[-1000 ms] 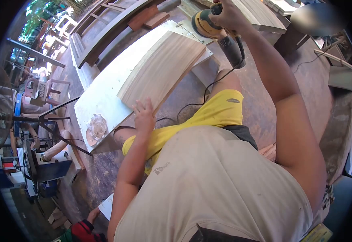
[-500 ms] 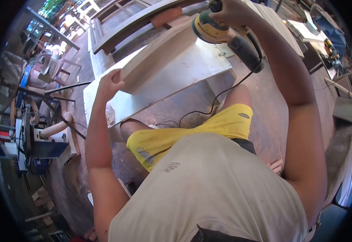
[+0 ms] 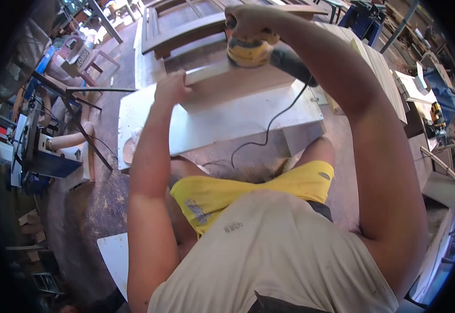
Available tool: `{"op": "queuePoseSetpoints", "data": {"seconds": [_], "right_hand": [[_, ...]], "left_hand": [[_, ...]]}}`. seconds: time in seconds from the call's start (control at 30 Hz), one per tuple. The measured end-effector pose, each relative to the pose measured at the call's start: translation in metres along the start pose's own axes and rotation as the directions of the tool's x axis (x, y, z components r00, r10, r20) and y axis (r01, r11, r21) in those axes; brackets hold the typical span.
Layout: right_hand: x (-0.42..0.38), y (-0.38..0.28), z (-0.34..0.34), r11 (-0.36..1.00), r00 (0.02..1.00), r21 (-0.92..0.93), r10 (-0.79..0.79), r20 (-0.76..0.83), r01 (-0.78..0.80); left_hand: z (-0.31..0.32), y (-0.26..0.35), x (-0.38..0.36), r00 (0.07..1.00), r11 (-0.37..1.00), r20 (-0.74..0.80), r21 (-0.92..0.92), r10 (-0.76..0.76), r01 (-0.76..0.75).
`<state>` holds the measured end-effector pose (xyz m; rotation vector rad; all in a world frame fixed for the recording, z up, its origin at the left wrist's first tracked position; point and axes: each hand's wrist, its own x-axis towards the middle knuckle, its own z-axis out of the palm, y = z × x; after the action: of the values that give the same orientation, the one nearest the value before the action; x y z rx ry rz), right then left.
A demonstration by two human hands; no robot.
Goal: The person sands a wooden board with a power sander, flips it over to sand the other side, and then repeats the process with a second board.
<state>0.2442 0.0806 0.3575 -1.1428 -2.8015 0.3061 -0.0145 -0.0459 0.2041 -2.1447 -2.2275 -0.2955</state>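
A long wooden board (image 3: 238,86) stands on edge on a white tabletop (image 3: 201,133). Its left end is gripped by my left hand (image 3: 174,87), fingers wrapped over the top corner. My right hand (image 3: 251,22) is closed on the top of a yellow and black sander (image 3: 248,52), which rests at the board's upper edge. The sander's black dust canister (image 3: 290,63) points right, and a dark cord (image 3: 267,133) hangs from it across the tabletop's front edge.
Wooden frames (image 3: 185,31) lie beyond the tabletop. Stacked light boards (image 3: 378,73) are at the right. On the left are a metal stand (image 3: 71,99), a machine with a pale hose (image 3: 68,142) and a small stool (image 3: 94,65). A white panel (image 3: 115,261) is at lower left.
The sander and my right hand have moved left along the board, toward my left hand. The board lies more level across the view, and the whole view has shifted.
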Motion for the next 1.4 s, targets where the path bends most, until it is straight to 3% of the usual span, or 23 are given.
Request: {"op": "queuePoseSetpoints", "data": {"seconds": [0.07,0.23,0.43,0.5,0.6,0.73,0.8,0.83,0.9,0.93,1.0,1.03,1.1,1.13,1.2,1.4], "right_hand": [[0.007,-0.005,-0.005,0.999,0.999,-0.033,0.017,0.031,-0.016],[0.014,0.0,-0.003,0.997,0.996,0.016,0.078,0.036,-0.079],[0.036,0.01,0.006,1.0,0.998,0.026,-0.004,0.06,0.002],[0.025,-0.004,0.002,1.0,0.998,0.003,-0.015,0.056,0.015],[0.012,-0.009,0.008,0.995,0.994,-0.022,-0.097,-0.045,0.096],[0.007,-0.005,0.014,0.991,0.988,0.06,-0.117,-0.098,0.123],[0.0,-0.008,0.016,0.99,0.986,0.056,-0.122,-0.115,0.129],[-0.003,-0.01,0.016,0.99,0.986,0.057,-0.12,-0.115,0.128],[-0.009,-0.016,0.014,0.994,0.99,0.034,-0.099,-0.102,0.103],[-0.005,-0.014,0.02,0.995,0.991,0.035,-0.09,-0.103,0.094],[0.005,-0.012,0.03,0.983,0.975,-0.102,-0.168,-0.146,0.154],[0.006,-0.006,0.03,0.983,0.975,-0.102,-0.167,-0.149,0.152],[0.002,-0.005,0.028,0.986,0.981,-0.046,-0.166,-0.101,0.162],[0.001,-0.007,0.027,0.985,0.979,-0.047,-0.171,-0.109,0.167],[-0.003,-0.01,0.032,0.985,0.972,-0.091,-0.158,-0.173,0.144],[-0.017,-0.016,0.032,0.993,0.976,-0.101,-0.075,-0.204,0.055]], "left_hand": [[0.007,-0.007,0.01,0.999,0.998,0.002,0.022,0.052,-0.052],[0.009,-0.013,0.027,0.998,1.0,0.064,0.027,0.006,-0.007],[0.021,-0.006,0.039,0.993,0.995,0.103,0.076,0.059,-0.067],[0.025,0.014,0.042,0.99,0.988,0.054,-0.091,0.129,-0.124],[0.022,0.03,0.045,0.995,0.968,-0.027,-0.231,0.097,-0.101],[0.023,0.027,0.05,0.994,0.966,-0.054,-0.237,0.095,-0.105],[0.034,0.03,0.054,0.956,0.88,-0.154,-0.376,0.249,-0.289],[0.04,0.035,0.059,0.956,0.88,-0.152,-0.375,0.25,-0.29],[0.053,0.052,0.076,0.883,0.754,-0.352,-0.474,0.31,-0.454],[0.06,0.059,0.084,0.881,0.749,-0.35,-0.477,0.317,-0.459],[0.064,0.073,0.096,0.917,0.613,-0.313,-0.682,0.249,-0.399],[0.066,0.077,0.098,0.915,0.613,-0.314,-0.68,0.252,-0.402],[0.058,0.086,0.094,0.916,0.48,-0.286,-0.785,0.279,-0.392],[0.051,0.088,0.092,0.915,0.486,-0.291,-0.779,0.28,-0.396],[0.047,0.088,0.083,0.959,0.659,-0.215,-0.697,0.185,-0.284],[0.037,0.093,0.075,0.971,0.719,-0.182,-0.654,0.155,-0.237]]}}
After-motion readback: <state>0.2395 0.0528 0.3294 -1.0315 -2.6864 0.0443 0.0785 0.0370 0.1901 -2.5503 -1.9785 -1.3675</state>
